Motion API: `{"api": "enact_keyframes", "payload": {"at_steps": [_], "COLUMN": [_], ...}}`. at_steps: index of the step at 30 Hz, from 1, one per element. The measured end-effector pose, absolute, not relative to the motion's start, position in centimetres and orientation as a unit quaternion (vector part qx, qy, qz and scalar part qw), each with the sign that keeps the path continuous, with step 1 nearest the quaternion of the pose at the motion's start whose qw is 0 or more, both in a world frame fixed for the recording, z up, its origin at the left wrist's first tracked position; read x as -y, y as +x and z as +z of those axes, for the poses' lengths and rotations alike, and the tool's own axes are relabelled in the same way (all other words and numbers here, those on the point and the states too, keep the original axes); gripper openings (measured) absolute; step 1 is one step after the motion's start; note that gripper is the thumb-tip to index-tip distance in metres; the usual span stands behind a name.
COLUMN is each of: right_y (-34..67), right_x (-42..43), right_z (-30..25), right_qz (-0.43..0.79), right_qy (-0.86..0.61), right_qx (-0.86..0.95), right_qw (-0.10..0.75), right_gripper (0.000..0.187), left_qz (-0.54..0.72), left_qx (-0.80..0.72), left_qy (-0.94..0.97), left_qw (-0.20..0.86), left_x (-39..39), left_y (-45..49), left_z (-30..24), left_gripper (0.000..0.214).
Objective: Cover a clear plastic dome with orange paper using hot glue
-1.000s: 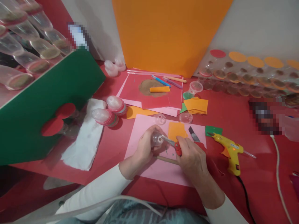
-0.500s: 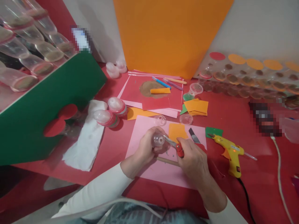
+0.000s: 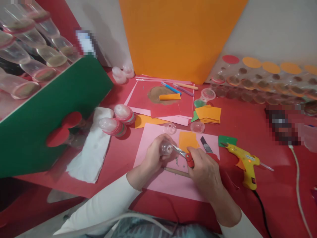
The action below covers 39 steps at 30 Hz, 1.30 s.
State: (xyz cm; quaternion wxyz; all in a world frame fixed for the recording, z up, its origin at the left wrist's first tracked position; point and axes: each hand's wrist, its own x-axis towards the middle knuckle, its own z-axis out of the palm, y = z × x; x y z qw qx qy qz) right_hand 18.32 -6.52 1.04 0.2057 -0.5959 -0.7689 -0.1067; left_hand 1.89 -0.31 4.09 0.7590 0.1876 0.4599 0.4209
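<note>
My left hand (image 3: 155, 152) is wrapped round a small clear plastic cup (image 3: 165, 147), whose end with a small hole is turned toward my right hand. In my right hand (image 3: 204, 167) are scissors with red handles (image 3: 189, 160), their metal blades pointing left at the cup's holed end. Whether the blade tips touch the cup I cannot tell. Below the blades a thin brown stick (image 3: 177, 171) lies on a pink sheet (image 3: 148, 175), with small dark scraps beside it. An orange paper piece (image 3: 188, 140) and a dark-bladed tool (image 3: 206, 144) lie just beyond my hands.
On the right lies a yellow glue gun (image 3: 244, 162) with a black cord. Two stacks of plastic cups (image 3: 112, 126) and a white cloth (image 3: 91, 158) are at the left, by a green board (image 3: 61, 109). Orange paper pieces (image 3: 209, 114) and several pens (image 3: 170, 88) are farther back.
My left hand and the cup have shifted slightly left, and the gap between the cup's end and the scissor handles has grown a little. The other things stay put.
</note>
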Motion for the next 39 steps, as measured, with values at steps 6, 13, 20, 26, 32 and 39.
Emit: {"api": "enact_keyframes", "payload": {"at_steps": [6,13,20,26,32,39], "right_y": [18.33,18.38,18.00,18.05,18.14,17.81], "right_x": [6.38,6.42,6.56,6.32,6.21,6.26], "right_z": [1.29,1.08,1.00,1.13,1.20,1.27], "right_qz": [-0.134,-0.132,-0.137,-0.162,-0.169,-0.178], "right_qy": [-0.581,-0.572,-0.594,-0.581,-0.576,-0.583], "right_qx": [0.777,0.782,0.766,0.767,0.770,0.760], "right_qw": [0.202,0.212,0.202,0.219,0.215,0.226], "right_gripper": [0.039,0.032,0.042,0.038,0.036,0.042], "left_qz": [0.428,0.411,0.413,0.408,0.398,0.408], "left_qx": [-0.447,-0.446,-0.446,-0.439,-0.433,-0.436], "left_qy": [0.191,0.208,0.187,0.176,0.182,0.163], "left_qw": [0.762,0.768,0.771,0.780,0.788,0.785], "left_x": [0.97,0.95,1.01,0.67,0.65,0.63], "left_y": [2.08,1.83,1.92,1.86,1.74,1.96], "left_z": [3.80,3.74,3.61,3.73,4.10,4.02], "left_gripper": [0.023,0.027,0.021,0.016,0.017,0.016]}}
